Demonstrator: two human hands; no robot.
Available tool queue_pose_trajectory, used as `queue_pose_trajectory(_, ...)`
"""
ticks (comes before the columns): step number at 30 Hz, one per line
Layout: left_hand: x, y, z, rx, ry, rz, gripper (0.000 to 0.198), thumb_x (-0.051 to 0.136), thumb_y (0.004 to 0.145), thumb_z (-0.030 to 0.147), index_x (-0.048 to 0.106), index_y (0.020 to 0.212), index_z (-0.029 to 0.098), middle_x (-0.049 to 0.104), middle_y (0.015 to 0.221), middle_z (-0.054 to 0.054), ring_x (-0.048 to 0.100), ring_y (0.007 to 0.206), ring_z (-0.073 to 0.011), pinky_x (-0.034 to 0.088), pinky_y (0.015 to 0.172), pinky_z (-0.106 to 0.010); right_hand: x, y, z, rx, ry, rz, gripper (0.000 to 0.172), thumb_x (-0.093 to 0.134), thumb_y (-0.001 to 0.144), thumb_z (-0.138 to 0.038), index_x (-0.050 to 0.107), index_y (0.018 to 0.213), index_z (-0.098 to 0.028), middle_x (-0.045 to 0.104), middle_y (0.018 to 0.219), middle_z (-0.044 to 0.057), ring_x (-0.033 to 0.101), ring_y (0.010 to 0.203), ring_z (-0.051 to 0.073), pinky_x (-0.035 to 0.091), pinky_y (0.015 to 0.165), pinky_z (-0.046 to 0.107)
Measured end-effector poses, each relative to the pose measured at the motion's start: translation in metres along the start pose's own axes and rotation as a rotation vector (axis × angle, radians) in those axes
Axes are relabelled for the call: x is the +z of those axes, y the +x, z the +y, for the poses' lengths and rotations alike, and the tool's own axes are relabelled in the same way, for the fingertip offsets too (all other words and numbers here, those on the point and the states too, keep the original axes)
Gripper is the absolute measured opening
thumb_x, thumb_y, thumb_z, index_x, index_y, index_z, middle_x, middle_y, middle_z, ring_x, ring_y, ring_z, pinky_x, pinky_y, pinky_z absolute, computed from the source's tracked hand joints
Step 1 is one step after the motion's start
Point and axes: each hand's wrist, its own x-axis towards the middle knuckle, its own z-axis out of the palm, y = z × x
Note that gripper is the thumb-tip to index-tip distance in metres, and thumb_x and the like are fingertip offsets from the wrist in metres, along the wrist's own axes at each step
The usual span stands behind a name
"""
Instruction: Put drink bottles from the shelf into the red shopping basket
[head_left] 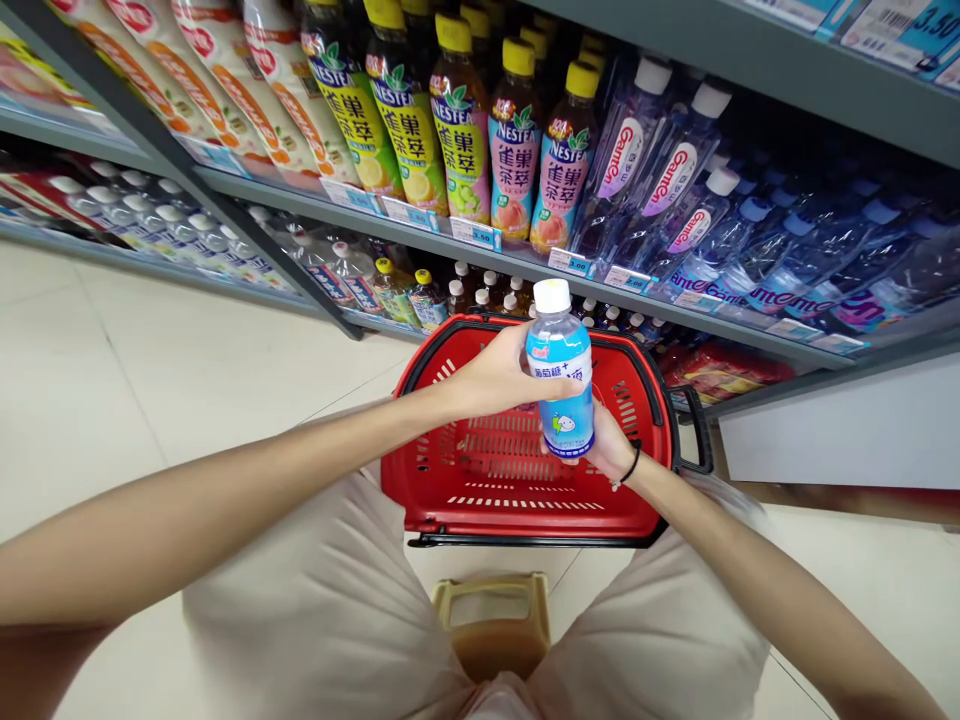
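A small bottle (560, 372) with a white cap and a blue-and-white label stands upright between both my hands, above the red shopping basket (517, 500). My left hand (499, 375) wraps the bottle's upper part from the left. My right hand (609, 448) cups its base from below and behind; a black band circles that wrist. The basket sits on the floor in front of my knees and looks empty.
Store shelves (465, 232) run across the back, holding tea bottles with yellow caps and rows of water bottles, with price tags on the edges. More bottles stand on the bottom shelf behind the basket. A small tan stool (491, 620) sits under me. Pale floor tiles lie to the left.
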Motion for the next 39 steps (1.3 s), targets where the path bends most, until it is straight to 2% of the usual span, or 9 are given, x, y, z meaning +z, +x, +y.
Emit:
queue_pose_trajectory(11,0.0005,0.0001,0.0005,0.030,-0.024,0.003,0.046,0.090,0.070,0.029,0.064,0.104,0.012,0.076,0.102,-0.008,0.069,0.085,-0.0154,0.059,0.084,-0.033,-0.0001,-0.0009,0.0020,0.033,-0.021,0.005,0.066,0.012,0.111,-0.041,0.068,0.096,-0.010,0.069,0.064,0.012,0.062,0.045,0.020,0.038,0.031,0.023)
queue_pose_trajectory(16,0.0001,0.0023,-0.0023,0.029,-0.030,-0.009,0.046,0.090,0.069,0.030,0.065,0.103,0.013,0.076,0.104,-0.009,0.070,0.087,-0.0176,0.059,0.084,-0.034,-0.0007,-0.0019,0.0017,0.029,-0.013,0.013,0.064,0.013,0.111,-0.041,0.068,0.097,-0.011,0.071,0.069,0.013,0.065,0.049,0.021,0.038,0.032,0.023)
queue_pose_trajectory(20,-0.0017,0.0034,-0.0024,0.044,0.002,-0.021,0.043,0.086,0.075,0.040,0.067,0.103,0.013,0.076,0.106,-0.010,0.070,0.092,-0.0197,0.058,0.086,-0.035,-0.0012,-0.0021,0.0016,0.032,-0.015,0.009,0.064,0.014,0.111,-0.043,0.068,0.095,-0.012,0.071,0.067,0.012,0.060,0.043,0.019,0.038,0.032,0.023)
queue_pose_trajectory(25,-0.0023,0.0047,-0.0014,0.025,-0.010,0.004,0.044,0.074,0.084,0.054,0.067,0.098,0.013,0.075,0.100,-0.008,0.068,0.092,-0.0210,0.055,0.086,-0.035,0.0013,-0.0029,0.0003,0.060,-0.009,0.034,0.066,0.012,0.111,-0.042,0.069,0.104,-0.010,0.071,0.067,0.012,0.058,0.041,0.018,0.037,0.032,0.024)
queue_pose_trajectory(32,-0.0015,0.0082,-0.0068,0.018,-0.026,0.011,0.047,0.075,0.083,0.058,0.067,0.095,0.013,0.074,0.095,-0.007,0.067,0.086,-0.0198,0.055,0.083,-0.034,0.0001,-0.0031,0.0024,0.055,0.017,0.033,0.063,0.017,0.112,-0.045,0.068,0.110,-0.009,0.075,0.074,0.014,0.068,0.053,0.022,0.038,0.032,0.024)
queue_pose_trajectory(39,-0.0012,0.0092,-0.0059,-0.007,-0.035,0.025,0.053,0.075,0.081,0.063,0.069,0.097,0.013,0.076,0.105,-0.010,0.070,0.095,-0.0232,0.056,0.089,-0.037,-0.0009,-0.0028,0.0017,0.084,0.019,0.008,0.063,0.013,0.112,-0.042,0.068,0.106,-0.011,0.075,0.075,0.013,0.067,0.052,0.021,0.039,0.033,0.024)
